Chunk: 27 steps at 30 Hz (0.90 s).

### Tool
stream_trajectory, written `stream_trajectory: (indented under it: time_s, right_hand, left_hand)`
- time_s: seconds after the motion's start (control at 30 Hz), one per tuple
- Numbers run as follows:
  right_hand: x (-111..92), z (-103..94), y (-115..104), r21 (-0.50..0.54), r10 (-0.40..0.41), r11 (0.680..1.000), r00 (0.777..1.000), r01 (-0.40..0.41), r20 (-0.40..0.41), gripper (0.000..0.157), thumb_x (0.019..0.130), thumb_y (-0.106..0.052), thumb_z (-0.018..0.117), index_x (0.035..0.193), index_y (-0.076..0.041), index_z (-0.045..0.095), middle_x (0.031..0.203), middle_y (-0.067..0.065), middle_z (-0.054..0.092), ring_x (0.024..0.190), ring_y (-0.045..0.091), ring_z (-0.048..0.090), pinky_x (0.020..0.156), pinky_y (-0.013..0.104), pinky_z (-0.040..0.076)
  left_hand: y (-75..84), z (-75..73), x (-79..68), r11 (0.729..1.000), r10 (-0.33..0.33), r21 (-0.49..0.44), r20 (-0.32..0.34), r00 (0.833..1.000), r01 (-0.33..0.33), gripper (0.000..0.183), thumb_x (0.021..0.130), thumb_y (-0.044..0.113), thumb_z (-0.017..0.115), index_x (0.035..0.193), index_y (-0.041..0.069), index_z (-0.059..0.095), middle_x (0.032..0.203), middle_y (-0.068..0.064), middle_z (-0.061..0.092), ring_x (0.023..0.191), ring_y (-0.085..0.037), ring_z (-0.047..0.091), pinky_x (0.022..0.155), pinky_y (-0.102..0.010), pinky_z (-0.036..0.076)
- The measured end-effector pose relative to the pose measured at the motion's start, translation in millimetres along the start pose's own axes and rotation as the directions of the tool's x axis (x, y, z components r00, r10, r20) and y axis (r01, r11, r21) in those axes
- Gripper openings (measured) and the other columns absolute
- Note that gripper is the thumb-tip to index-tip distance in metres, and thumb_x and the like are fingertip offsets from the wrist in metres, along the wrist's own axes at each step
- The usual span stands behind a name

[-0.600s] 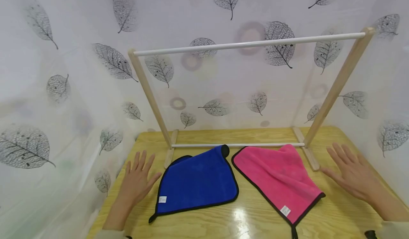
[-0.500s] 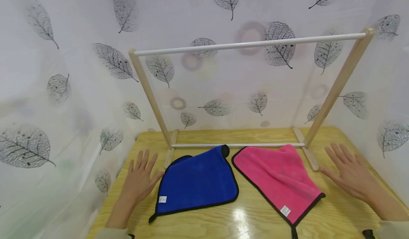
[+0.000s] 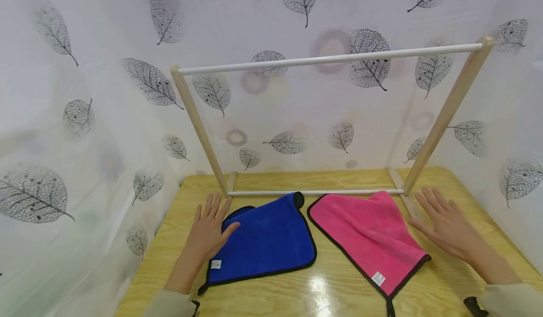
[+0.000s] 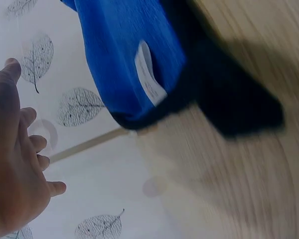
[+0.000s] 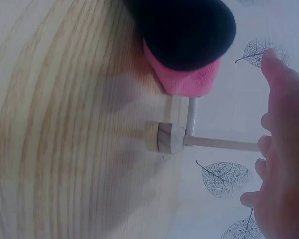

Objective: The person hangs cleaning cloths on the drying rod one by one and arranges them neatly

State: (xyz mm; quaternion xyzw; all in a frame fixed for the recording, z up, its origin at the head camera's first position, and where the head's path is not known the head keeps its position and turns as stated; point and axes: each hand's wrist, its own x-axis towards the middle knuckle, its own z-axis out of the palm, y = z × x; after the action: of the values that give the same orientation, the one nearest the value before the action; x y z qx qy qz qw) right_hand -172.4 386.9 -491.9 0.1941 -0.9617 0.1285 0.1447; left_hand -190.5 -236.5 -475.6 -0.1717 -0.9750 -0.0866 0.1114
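Observation:
A blue towel [image 3: 267, 241] with black edging and a small white tag lies on the left of the table. My left hand [image 3: 209, 234] overlaps its left edge in the head view, palm down with straight fingers and nothing held. To the right lies a pink towel [image 3: 369, 234], also black-edged, its hanging loop toward the front. Beside its right side my right hand [image 3: 445, 227] is spread, fingers straight, holding nothing. In the left wrist view the blue towel [image 4: 132, 55] is near the left hand [image 4: 15, 149]; the right wrist view shows the pink towel [image 5: 189, 79] near the right hand [image 5: 286, 144].
Behind the towels stands a wooden rack with a white upper rod [image 3: 331, 59], a lower rod [image 3: 316, 192] and wooden posts. Its right foot [image 3: 409, 204] is close to my right hand. Leaf-printed sheeting [image 3: 280, 105] encloses the wooden table [image 3: 271, 298] at the back and sides.
Both hands have moved inward: the left one to the right and slightly farther back, over the blue towel's edge, the right one leftward toward the pink towel. The towels and rack have stayed put.

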Motion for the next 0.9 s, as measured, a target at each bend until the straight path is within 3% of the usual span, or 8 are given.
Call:
stream_trajectory:
  time_s: [0.2,0.4,0.57,0.7,0.9]
  right_hand:
    - [8,7.0,-6,0.022,-0.018,1.0,1.0,0.018,0.0,0.079,0.105,-0.034,0.059,0.163,0.001,0.019,0.168,0.027,0.012,0.157,0.029,-0.009,0.122,0.054,-0.011]
    - [14,13.4,-14,0.055,-0.032,0.998,0.999,0.033,-0.02,0.08,0.103,-0.032,0.063,0.163,0.001,0.021,0.161,0.034,0.027,0.157,0.035,0.001,0.123,0.061,0.001]
    - [19,16.8,-20,0.094,-0.028,0.995,1.0,0.028,0.005,0.076,0.104,-0.031,0.061,0.161,0.004,0.025,0.161,0.034,0.026,0.155,0.046,0.01,0.121,0.065,0.009]
    - [25,19.8,-25,0.114,-0.028,0.993,1.0,0.027,0.008,0.074,0.102,-0.032,0.064,0.157,0.006,0.033,0.162,0.032,0.026,0.15,0.051,0.021,0.11,0.073,0.026]
    - [31,24.7,-29,0.153,-0.011,0.988,1.0,0.007,0.029,0.073,0.103,-0.033,0.065,0.156,0.007,0.036,0.16,0.034,0.028,0.146,0.055,0.028,0.111,0.07,0.028]
  left_hand:
    - [21.4,7.2,11.0,0.998,0.047,-0.03,-0.029,0.999,-0.048,0.076,0.103,0.053,0.056,0.162,0.01,0.034,0.169,-0.019,0.018,0.156,-0.042,0.013,0.12,-0.066,0.015]
    - [42.9,14.2,21.7,0.996,0.083,-0.036,0.0,0.997,-0.083,0.074,0.104,0.053,0.054,0.162,0.011,0.035,0.169,-0.018,0.019,0.156,-0.041,0.014,0.12,-0.064,0.017]
    - [62.6,17.7,32.2,0.992,0.12,-0.051,0.034,0.992,-0.118,0.073,0.105,0.054,0.052,0.162,0.012,0.034,0.17,-0.016,0.018,0.156,-0.038,0.012,0.12,-0.064,0.021]
    - [77.3,20.8,40.3,0.987,0.143,-0.083,0.065,0.988,-0.137,0.073,0.105,0.055,0.05,0.162,0.012,0.034,0.17,-0.015,0.018,0.157,-0.035,0.01,0.121,-0.062,0.021]
    - [98.4,31.1,53.7,0.978,0.182,-0.118,0.092,0.979,-0.171,0.072,0.107,0.055,0.046,0.163,0.014,0.031,0.171,-0.012,0.017,0.157,-0.034,0.011,0.121,-0.061,0.019]
